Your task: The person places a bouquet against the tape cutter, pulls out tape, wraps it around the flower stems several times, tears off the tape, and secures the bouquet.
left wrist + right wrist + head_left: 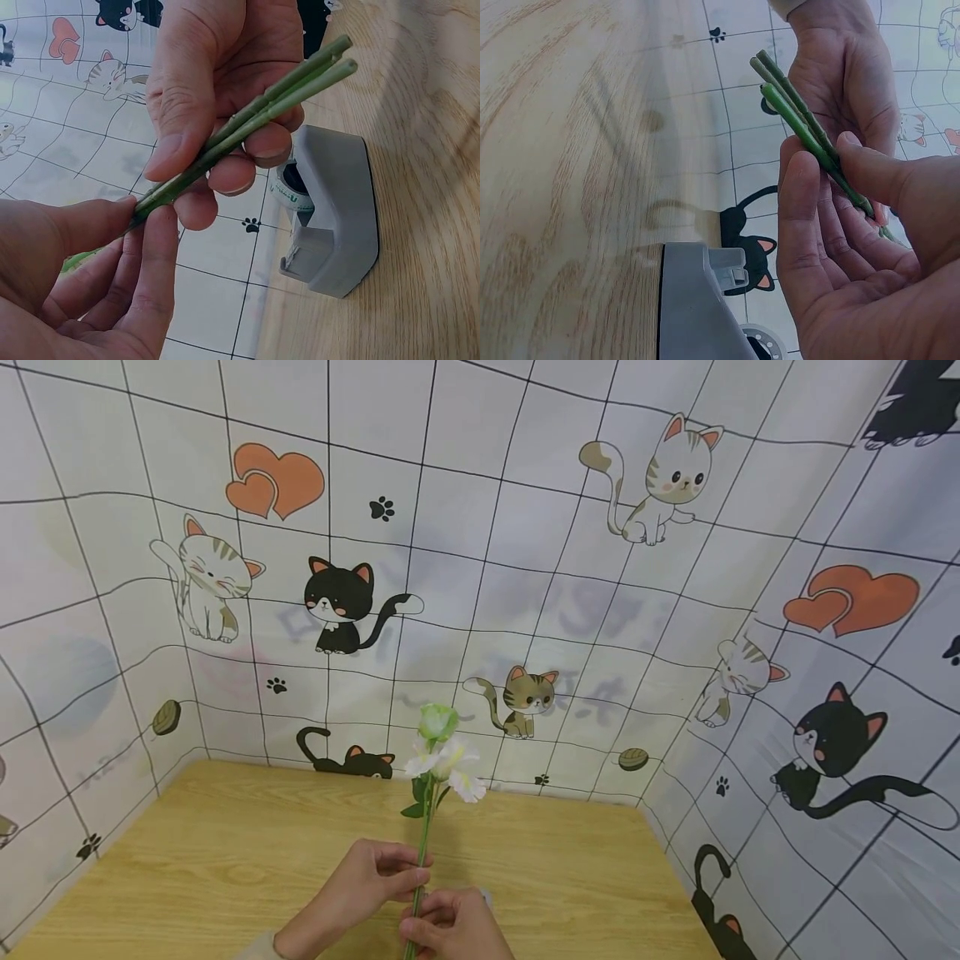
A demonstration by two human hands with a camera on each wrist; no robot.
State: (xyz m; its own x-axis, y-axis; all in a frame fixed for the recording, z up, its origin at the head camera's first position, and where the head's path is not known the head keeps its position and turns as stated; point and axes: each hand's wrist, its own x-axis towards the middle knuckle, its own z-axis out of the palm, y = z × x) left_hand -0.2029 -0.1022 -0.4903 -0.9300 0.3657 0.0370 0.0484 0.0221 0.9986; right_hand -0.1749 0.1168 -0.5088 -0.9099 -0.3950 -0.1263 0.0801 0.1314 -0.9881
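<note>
Held upright over the table is a small bunch of flowers with a pale green bloom above white ruffled petals and a few dark green leaves. My left hand pinches the green stems between thumb and fingertips. Lower down, nearer the cut ends, my right hand grips the same stems with its thumb across them. Three stem ends stick out past the right hand in the left wrist view. Beyond the hands stands a grey tape dispenser holding a roll of tape.
The wood-grain table runs back to a white gridded cloth printed with cartoon cats and hearts. That cloth also hangs along the left and right sides. In the head view the right hand hides most of the dispenser.
</note>
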